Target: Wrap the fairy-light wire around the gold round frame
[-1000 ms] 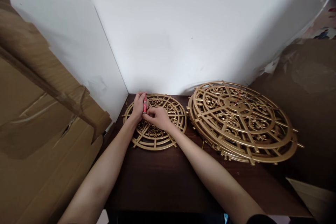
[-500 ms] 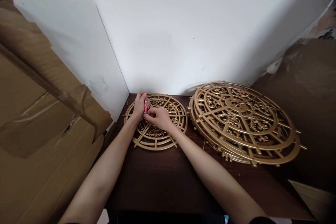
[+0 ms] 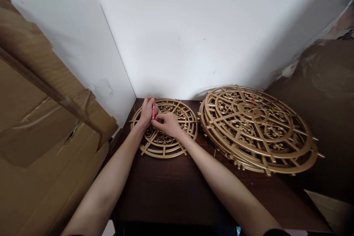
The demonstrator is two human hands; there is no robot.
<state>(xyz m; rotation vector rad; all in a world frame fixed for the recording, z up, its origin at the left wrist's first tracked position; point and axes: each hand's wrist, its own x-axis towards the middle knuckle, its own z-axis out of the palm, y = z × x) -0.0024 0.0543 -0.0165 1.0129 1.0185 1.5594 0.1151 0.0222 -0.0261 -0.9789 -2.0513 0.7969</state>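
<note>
A round gold openwork lattice panel [image 3: 163, 152] with scrollwork lies flat on the dark brown table. Over its upper left part my left hand [image 3: 147, 112] is closed around a slim red tube [image 3: 153, 111] with a pale band and a dark lower end. I cannot tell whether this is a pen or a glue tube. My right hand [image 3: 167, 123] is beside it, thumb and forefinger pinched close to the tube's lower end. Whatever lies between those fingertips is hidden.
On the right, several similar gold panels [image 3: 260, 132] form a tilted stack, with thin red and yellow wires on top. Cardboard [image 3: 55, 136] stands along the left side, and brown board [image 3: 326, 118] on the right. A white wall [image 3: 188, 37] rises behind the table [image 3: 166, 191].
</note>
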